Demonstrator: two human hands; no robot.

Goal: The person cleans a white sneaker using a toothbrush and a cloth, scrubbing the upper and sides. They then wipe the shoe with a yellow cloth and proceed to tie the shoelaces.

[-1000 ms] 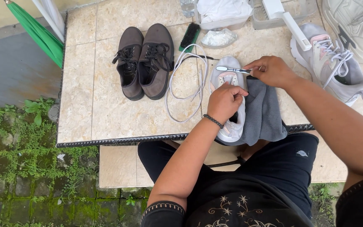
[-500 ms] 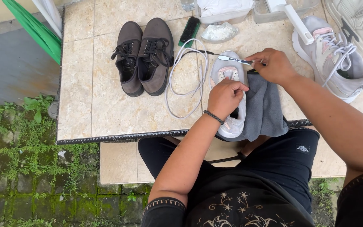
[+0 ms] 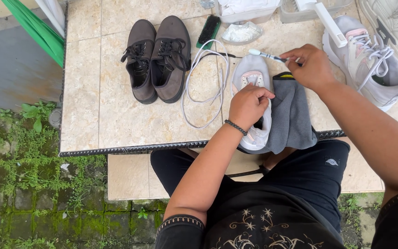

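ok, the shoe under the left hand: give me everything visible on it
The light grey shoe has a pale pink tongue and lining, looks like mesh or fabric, and has no lace in it. It lies toe away from the person, at the table's near edge, partly on a grey cloth. The left hand presses on its opening; the right hand holds a toothbrush at its toe.

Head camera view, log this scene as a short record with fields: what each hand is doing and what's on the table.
Left hand: left hand grips the light grey sneaker near its tongue
Right hand: right hand holds a toothbrush, bristle end over the sneaker's toe
Under sneaker: grey cloth at the table's near edge
Beside sneaker: loose white lace
Further left: pair of brown shoes, side by side
Far edge: black brush
Right: second light grey sneaker, laced
Surface: tiled table
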